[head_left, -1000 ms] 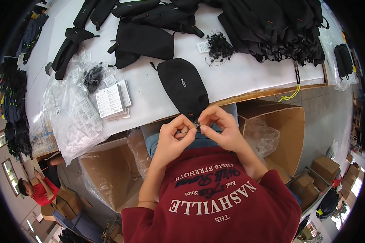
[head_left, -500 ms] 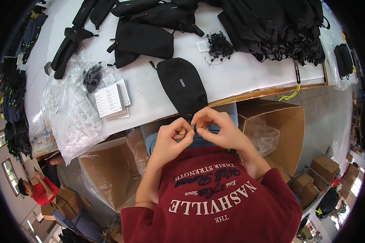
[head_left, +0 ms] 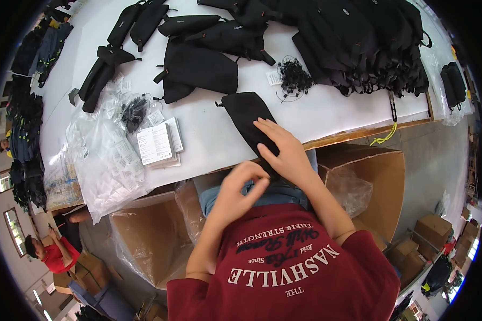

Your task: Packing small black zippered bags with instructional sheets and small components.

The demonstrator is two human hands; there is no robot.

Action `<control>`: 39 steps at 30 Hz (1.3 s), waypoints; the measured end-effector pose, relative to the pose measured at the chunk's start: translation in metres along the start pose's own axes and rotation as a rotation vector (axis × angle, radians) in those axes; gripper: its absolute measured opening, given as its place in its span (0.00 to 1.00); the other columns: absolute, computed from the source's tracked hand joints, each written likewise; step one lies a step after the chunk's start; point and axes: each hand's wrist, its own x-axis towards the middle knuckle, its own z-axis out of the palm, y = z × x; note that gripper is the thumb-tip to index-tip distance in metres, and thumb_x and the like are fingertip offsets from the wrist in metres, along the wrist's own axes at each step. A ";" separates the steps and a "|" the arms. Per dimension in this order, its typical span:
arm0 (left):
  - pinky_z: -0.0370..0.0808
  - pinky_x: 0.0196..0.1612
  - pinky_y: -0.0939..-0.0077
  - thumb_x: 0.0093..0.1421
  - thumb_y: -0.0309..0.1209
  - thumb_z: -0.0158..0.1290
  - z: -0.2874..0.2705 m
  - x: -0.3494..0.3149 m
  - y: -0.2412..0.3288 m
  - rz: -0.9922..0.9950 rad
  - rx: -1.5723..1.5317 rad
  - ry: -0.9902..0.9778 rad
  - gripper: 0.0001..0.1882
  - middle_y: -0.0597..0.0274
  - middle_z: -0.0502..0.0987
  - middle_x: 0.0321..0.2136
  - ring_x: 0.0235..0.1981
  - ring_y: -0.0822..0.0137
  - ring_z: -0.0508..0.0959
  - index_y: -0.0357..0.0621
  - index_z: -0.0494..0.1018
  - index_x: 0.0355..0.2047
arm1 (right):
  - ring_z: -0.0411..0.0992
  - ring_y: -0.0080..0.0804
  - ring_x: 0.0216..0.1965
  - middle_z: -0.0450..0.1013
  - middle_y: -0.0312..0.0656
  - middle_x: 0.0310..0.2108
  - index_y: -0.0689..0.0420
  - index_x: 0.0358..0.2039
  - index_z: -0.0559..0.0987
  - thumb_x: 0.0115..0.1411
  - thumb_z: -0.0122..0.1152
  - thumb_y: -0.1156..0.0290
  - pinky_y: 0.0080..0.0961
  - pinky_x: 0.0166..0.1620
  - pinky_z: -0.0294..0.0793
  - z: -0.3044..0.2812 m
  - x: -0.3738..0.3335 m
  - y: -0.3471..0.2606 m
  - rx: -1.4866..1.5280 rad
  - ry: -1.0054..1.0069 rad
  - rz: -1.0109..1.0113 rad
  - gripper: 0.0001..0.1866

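A flat black fabric pouch [head_left: 245, 114] lies slanted across the near edge of the table, a small loop at its far left corner. My right hand [head_left: 285, 154] rests on the pouch with its fingers stretched out and thumb apart, covering part of its right side. Beside the near end of the pouch is my left hand [head_left: 243, 187], its fingers curled and thumb close to the fingertips. Whatever it may hold is too small to make out.
Left on the white table [head_left: 209, 144] are stacked white cards [head_left: 156, 144] and a clear plastic bag [head_left: 104, 155]. Further back lie black pouches [head_left: 201, 69], a tangle of black cords [head_left: 294, 77] and a large black pile [head_left: 359, 48]. Open cardboard boxes [head_left: 377, 176] stand below the edge.
My right hand has left its pinch beside the left hand and moved forward onto the pouch, fingers spread. The pouch's pale lettering no longer shows. The whole view has shifted slightly.
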 end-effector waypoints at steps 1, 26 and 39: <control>0.71 0.39 0.75 0.55 0.21 0.53 -0.005 0.005 -0.003 0.017 0.037 0.114 0.06 0.57 0.73 0.34 0.35 0.64 0.74 0.38 0.72 0.35 | 0.67 0.44 0.56 0.69 0.47 0.54 0.57 0.53 0.72 0.56 0.56 0.72 0.33 0.57 0.65 -0.007 -0.001 0.000 0.060 0.027 0.022 0.23; 0.61 0.52 0.68 0.48 0.29 0.57 -0.030 0.076 -0.031 0.675 0.947 -0.017 0.09 0.68 0.74 0.38 0.47 0.65 0.70 0.48 0.75 0.31 | 0.74 0.49 0.37 0.75 0.51 0.37 0.56 0.48 0.74 0.60 0.48 0.76 0.32 0.40 0.73 -0.049 -0.004 -0.006 0.133 0.091 0.120 0.16; 0.68 0.48 0.68 0.43 0.23 0.56 -0.032 0.074 -0.034 0.706 0.777 -0.127 0.10 0.63 0.72 0.30 0.38 0.62 0.72 0.41 0.73 0.29 | 0.73 0.49 0.39 0.75 0.51 0.38 0.57 0.48 0.74 0.58 0.48 0.79 0.35 0.41 0.72 -0.045 -0.010 -0.018 0.132 -0.006 0.047 0.17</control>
